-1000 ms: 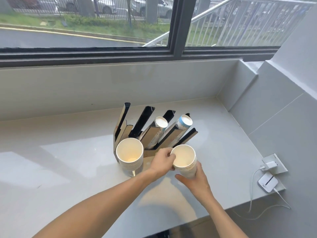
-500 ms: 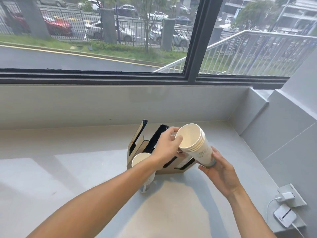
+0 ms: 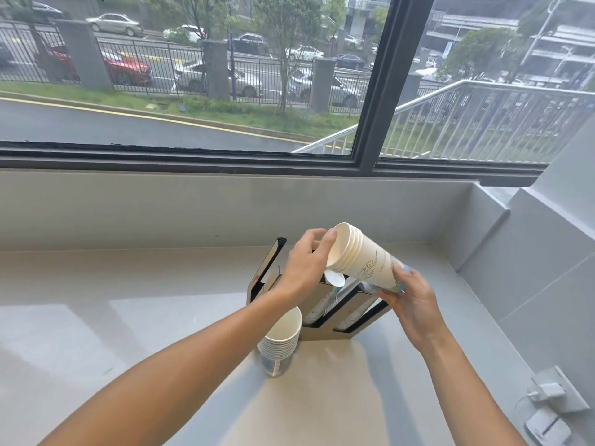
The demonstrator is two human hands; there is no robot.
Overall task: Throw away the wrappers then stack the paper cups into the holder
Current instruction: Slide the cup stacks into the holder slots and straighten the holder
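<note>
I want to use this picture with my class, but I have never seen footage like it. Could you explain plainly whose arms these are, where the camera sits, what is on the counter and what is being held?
There is no machine here: the arms belong to a person wearing a camera on the head, which looks forward and down, so you see what they see. The grey counter runs under a window. On it stands a cardboard cup holder with slanted slots, some already holding cups, and in front of it an upright stack of paper cups. A charger is plugged in at far right. The left hand grips the rim and the right hand the base of a second, tilted cup stack, held above the holder.
</note>
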